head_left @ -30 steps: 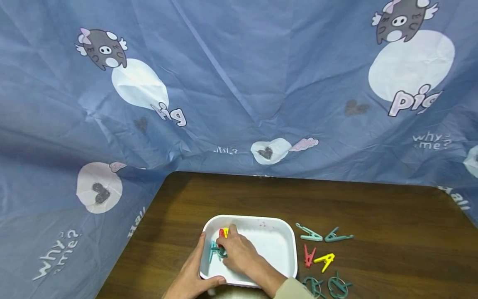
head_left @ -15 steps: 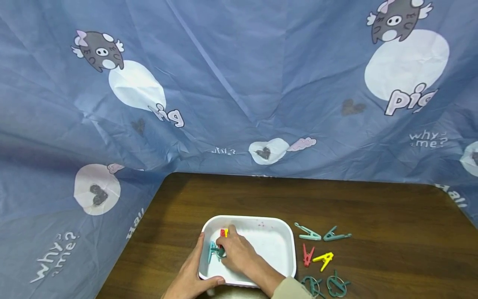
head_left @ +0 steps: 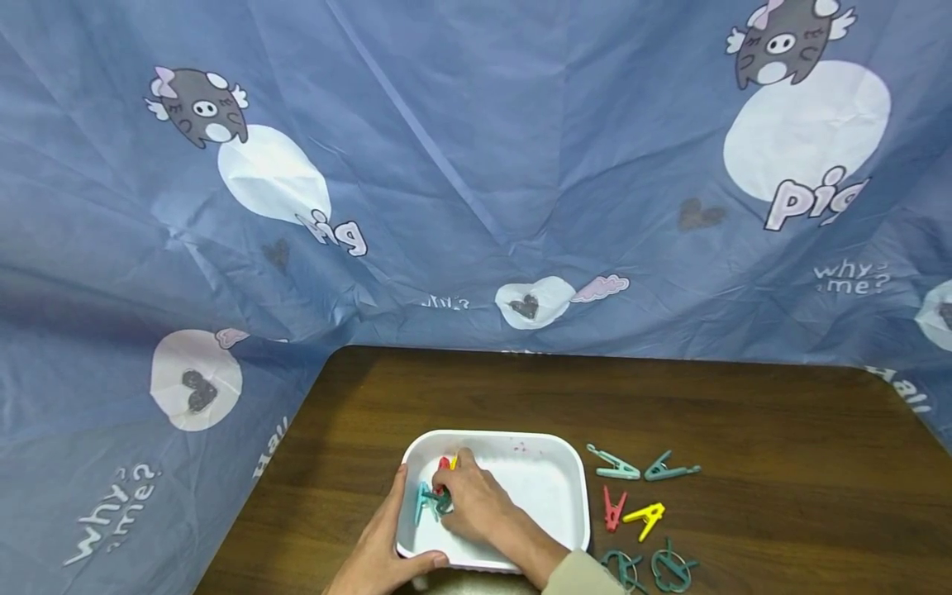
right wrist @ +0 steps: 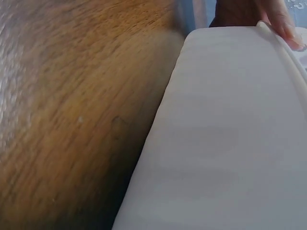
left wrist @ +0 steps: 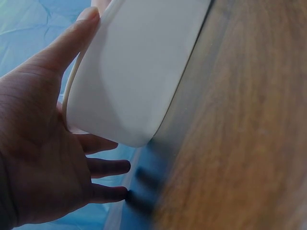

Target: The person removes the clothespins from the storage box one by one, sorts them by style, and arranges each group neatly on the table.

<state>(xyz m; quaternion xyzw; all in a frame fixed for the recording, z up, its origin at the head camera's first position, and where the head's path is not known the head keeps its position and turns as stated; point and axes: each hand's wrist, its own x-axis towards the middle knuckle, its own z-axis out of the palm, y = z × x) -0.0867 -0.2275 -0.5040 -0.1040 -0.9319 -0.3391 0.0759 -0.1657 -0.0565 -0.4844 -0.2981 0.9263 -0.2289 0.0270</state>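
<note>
A white plastic tray [head_left: 521,493] sits near the table's front edge. My left hand [head_left: 383,545] holds its near left corner, thumb on the front rim and fingers along the left wall; in the left wrist view, the lower fingers stick out straight below the tray. Inside the tray, my right hand [head_left: 478,502] has its thumb and fingers bent at a clothespin; which one is partly hidden. Beside these fingertips are a red clothespin [head_left: 443,465], a yellow clothespin [head_left: 454,461] and a dark green clothespin [head_left: 444,502]. A light blue clothespin [head_left: 421,499] lies at the left wall.
Right of the tray lie a light green clothespin [head_left: 616,464], a grey-green clothespin [head_left: 671,468], a red clothespin [head_left: 613,507], a yellow clothespin [head_left: 645,517] and two dark green clips [head_left: 673,568]. A blue printed cloth [head_left: 461,165] hangs behind the brown wooden table [head_left: 521,388].
The red clothespin in the tray has tilted and the yellow one beside it shows less, as my right fingers shift slightly. My left hand and the tray stay in place.
</note>
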